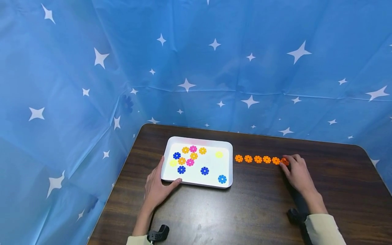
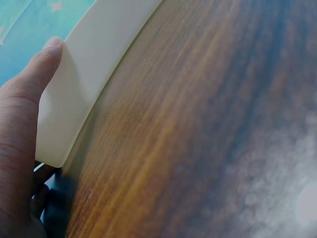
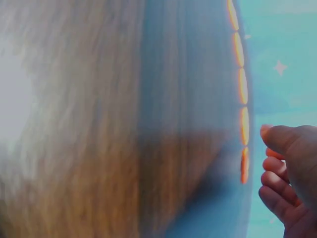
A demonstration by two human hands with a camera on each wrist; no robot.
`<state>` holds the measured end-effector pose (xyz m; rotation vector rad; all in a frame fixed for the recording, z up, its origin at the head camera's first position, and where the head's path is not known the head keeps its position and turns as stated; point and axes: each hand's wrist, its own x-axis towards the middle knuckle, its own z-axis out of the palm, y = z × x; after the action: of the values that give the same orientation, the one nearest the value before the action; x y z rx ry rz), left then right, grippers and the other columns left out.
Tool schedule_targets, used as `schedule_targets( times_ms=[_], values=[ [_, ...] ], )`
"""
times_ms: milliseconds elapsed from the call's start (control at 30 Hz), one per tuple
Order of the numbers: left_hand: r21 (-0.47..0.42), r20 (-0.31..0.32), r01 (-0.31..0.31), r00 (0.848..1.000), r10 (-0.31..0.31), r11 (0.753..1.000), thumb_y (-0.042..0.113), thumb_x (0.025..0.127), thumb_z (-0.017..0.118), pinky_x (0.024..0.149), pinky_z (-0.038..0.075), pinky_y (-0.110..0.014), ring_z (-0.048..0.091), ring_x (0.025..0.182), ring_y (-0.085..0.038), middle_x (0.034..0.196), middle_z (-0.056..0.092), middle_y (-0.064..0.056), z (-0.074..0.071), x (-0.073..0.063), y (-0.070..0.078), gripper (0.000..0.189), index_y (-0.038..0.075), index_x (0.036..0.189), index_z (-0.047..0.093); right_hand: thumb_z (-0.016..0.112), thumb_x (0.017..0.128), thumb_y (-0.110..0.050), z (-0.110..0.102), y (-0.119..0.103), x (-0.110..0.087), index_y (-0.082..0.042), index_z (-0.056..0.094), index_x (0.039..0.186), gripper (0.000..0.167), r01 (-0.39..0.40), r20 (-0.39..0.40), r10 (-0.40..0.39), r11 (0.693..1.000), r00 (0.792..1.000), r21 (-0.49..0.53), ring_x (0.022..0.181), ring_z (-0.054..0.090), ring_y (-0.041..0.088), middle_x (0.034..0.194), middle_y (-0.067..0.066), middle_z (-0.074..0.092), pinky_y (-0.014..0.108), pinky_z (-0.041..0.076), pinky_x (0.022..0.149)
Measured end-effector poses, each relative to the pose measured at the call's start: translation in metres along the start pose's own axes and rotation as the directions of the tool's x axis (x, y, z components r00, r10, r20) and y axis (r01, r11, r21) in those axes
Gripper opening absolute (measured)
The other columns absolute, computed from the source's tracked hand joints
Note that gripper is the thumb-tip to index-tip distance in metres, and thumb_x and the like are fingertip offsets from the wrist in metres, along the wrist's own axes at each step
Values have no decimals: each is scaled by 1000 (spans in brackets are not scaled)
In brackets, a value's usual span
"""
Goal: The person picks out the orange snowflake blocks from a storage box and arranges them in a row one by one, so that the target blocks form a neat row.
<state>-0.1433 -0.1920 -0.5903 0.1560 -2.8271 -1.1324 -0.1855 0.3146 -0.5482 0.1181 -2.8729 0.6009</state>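
Blue backdrop point(image 1: 196, 64) with white stars fills the far side and the left; it hangs in creases close behind the table. Table point(image 1: 199, 214): dark wood grain, rounded far corners, a bright patch of glare near its front. On its left half, the white tray point(image 1: 196, 184), flat on the wood, slightly askew. Left hand point(image 1: 157, 189) grasps the tray's near left corner, fingers along the left wall, thumb on the near wall, covering part of that corner from me. Right hand point(image 1: 297, 173) over the far end of the row, released by the look of the right wrist view: fingers loosely bent, thumb tip apart from the discs. Pale sleeves point(image 1: 324, 228) reach in from the front. Black wrist mounts point(image 1: 159, 234) sit by both forearms, the right one throwing no cover over the row. Six orange discs point(image 1: 260, 159) lie in a nearly straight line on the wood, from just beside the tray's right wall out to the right hand, which partly hides and shades the end one. Inside the tray, loose notched discs: four amber point(image 1: 202, 148), three dark blue point(image 1: 204, 168), two pink point(image 1: 190, 160), two yellow point(image 1: 218, 154), one light blue point(image 1: 222, 176) at the near right corner.
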Motion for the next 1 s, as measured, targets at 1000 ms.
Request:
schedule_targets(
  times_ms=[1000],
  values=[
    [2,4,-1,1000,1,1000,71,78,74,119,28,-57,40,149,-31,170,31,-2,-1,0,1,112,37,164,11,67,100,-22,14,-82,30,2,65,124,35,136,77,-147,983,986,125,108,57,36,119,20,62,55,52,94]
  ],
)
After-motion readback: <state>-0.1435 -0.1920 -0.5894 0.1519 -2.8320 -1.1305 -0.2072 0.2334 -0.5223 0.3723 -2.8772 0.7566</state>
